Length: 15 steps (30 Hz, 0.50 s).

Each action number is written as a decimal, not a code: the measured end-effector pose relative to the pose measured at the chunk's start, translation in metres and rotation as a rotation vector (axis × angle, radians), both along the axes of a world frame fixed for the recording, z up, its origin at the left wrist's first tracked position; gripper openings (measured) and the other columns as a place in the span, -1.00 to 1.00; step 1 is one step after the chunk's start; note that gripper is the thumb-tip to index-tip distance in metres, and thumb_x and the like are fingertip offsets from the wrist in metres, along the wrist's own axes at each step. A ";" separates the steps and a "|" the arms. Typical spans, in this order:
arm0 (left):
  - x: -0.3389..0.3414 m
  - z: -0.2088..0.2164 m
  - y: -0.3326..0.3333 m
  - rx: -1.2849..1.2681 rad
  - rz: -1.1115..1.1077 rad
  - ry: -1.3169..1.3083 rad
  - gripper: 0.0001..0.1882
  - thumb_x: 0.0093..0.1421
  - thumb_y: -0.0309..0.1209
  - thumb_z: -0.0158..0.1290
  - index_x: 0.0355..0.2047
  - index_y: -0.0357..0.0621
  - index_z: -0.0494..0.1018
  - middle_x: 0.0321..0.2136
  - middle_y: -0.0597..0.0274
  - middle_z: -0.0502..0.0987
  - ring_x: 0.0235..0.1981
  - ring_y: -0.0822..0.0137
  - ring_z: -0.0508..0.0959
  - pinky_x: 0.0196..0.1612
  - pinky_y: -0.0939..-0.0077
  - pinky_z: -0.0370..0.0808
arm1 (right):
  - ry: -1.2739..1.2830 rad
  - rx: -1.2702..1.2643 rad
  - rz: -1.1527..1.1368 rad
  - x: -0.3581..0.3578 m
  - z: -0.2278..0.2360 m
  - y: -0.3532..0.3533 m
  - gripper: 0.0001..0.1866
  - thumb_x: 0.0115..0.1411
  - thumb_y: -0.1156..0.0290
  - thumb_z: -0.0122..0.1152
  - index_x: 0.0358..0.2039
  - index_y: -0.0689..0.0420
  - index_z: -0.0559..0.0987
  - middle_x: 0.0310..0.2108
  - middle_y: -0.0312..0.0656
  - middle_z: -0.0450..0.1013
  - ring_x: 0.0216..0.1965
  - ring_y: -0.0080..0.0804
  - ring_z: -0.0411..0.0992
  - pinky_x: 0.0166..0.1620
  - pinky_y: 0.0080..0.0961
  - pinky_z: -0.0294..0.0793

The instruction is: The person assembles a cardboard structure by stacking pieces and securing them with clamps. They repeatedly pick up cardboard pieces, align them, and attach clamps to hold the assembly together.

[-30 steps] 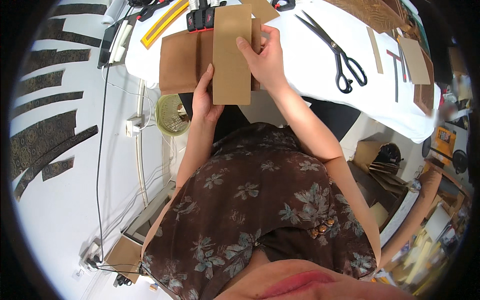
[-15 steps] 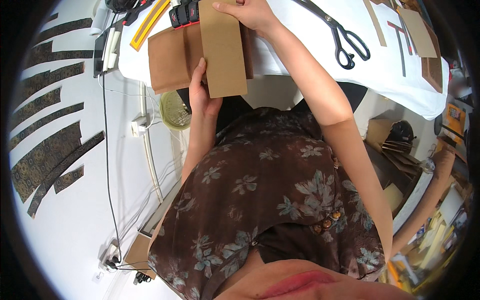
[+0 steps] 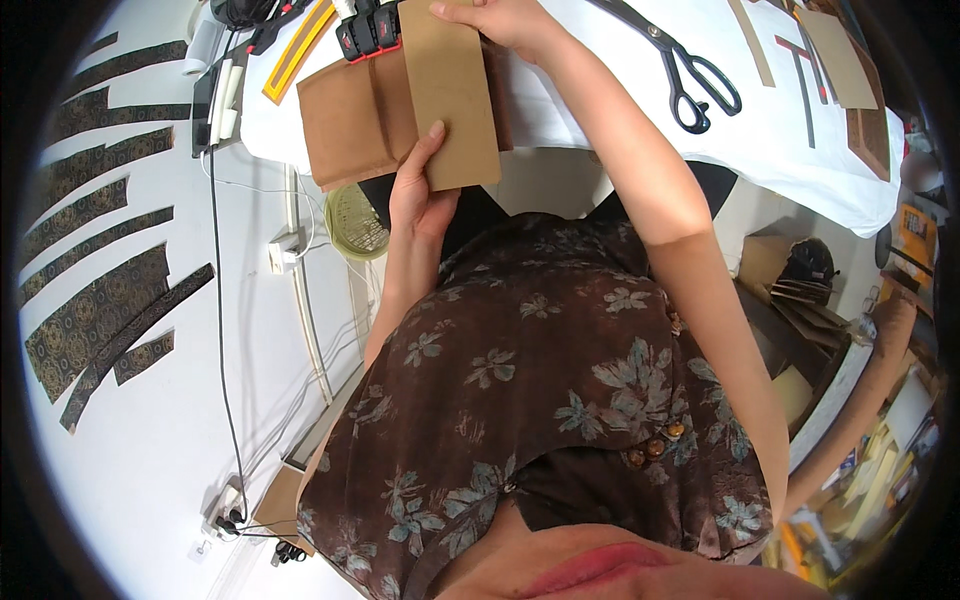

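Observation:
A stiff tan card panel [image 3: 455,95] lies lengthwise over a brown fabric or leather piece [image 3: 345,125], at the table's near edge. My left hand [image 3: 422,195] grips the panel's lower end, its thumb flat on top and its fingers underneath. At the far end, my right hand [image 3: 508,25] pinches the panel's upper right edge, the thumb lying over the surface. The brown piece shows on both sides of the panel, with a vertical seam or fold on the left part. Whether my left fingers also hold the brown piece is hidden.
Large black scissors [image 3: 690,75] lie on the white-covered table [image 3: 600,95] to the right. Black-and-red blocks [image 3: 370,35] and a yellow-edged tool [image 3: 300,50] sit at the far left. A green basket [image 3: 355,225] stands below the edge. Patterned strips [image 3: 100,320] hang left.
My left thumb has shifted to the right and slightly up on the card panel. The panel's lower end has swung a little to the right. My right hand keeps its pinch.

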<state>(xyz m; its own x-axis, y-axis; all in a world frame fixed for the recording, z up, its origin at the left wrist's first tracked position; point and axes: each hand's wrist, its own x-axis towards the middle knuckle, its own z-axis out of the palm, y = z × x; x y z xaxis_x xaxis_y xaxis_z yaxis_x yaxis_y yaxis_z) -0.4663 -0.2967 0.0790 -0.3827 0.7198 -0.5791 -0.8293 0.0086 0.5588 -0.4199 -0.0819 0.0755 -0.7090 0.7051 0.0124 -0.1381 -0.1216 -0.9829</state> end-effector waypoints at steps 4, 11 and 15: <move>-0.005 -0.006 -0.002 0.036 -0.018 -0.061 -0.49 0.17 -0.33 0.13 0.10 -0.19 0.28 0.00 0.15 0.44 0.02 0.21 0.44 0.08 0.25 0.41 | -0.120 0.075 0.020 0.000 0.006 0.006 -0.74 0.15 0.32 0.27 -0.29 0.22 0.47 -0.49 -0.27 0.46 -0.47 -0.58 0.40 -0.42 -0.61 0.41; -0.002 -0.010 0.001 0.047 -0.007 0.053 -0.49 0.17 -0.32 0.14 0.09 -0.20 0.28 -0.01 0.13 0.44 0.00 0.20 0.45 0.05 0.26 0.43 | -0.104 0.124 -0.025 -0.007 -0.002 0.009 -0.75 0.14 0.36 0.28 -0.27 0.23 0.48 -0.43 -0.22 0.48 -0.40 -0.53 0.43 -0.35 -0.56 0.44; -0.002 -0.004 0.005 -0.036 0.003 0.003 -0.49 0.15 -0.34 0.16 0.07 -0.21 0.30 -0.04 0.14 0.46 -0.03 0.22 0.47 0.01 0.27 0.45 | -0.048 0.021 -0.051 -0.003 0.001 0.005 -0.76 0.13 0.42 0.27 -0.25 0.26 0.48 -0.39 -0.18 0.50 -0.37 -0.52 0.44 -0.34 -0.56 0.45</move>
<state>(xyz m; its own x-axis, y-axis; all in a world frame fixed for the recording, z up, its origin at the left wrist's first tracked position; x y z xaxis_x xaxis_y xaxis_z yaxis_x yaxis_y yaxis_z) -0.4678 -0.2914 0.0746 -0.3870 0.6975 -0.6030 -0.8274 0.0258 0.5610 -0.4229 -0.0773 0.0761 -0.6727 0.7399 -0.0059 -0.0960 -0.0952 -0.9908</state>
